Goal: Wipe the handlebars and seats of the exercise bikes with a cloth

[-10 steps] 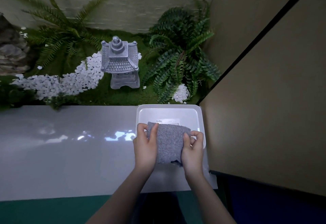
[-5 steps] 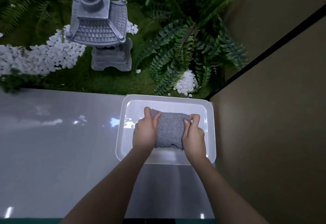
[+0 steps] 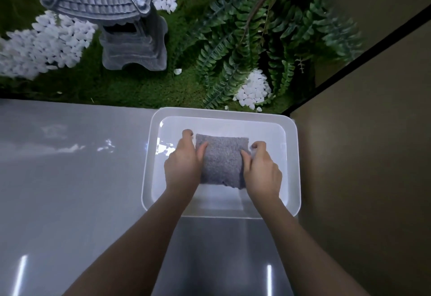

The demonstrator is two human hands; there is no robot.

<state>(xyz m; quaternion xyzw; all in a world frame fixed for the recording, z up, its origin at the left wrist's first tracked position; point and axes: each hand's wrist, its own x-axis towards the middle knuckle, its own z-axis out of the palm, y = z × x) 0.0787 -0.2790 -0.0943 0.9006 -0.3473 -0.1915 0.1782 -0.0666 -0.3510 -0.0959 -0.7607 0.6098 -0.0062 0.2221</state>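
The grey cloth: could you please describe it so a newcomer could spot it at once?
On the glossy white counter, against the brown wall, sits a white tub. Over it, the left hand and right hand grip a folded cloth by its sides. It is the only fuzzy grey thing among smooth white surfaces.

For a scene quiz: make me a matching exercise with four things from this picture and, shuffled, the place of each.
Things:
1 cloth
2 tub
3 lantern
4 fern

Places:
A on the moss, upper left
B on the ledge, beside the wall
C held by left hand and right hand
D beyond the tub, upper right

Pairs: 1-C, 2-B, 3-A, 4-D
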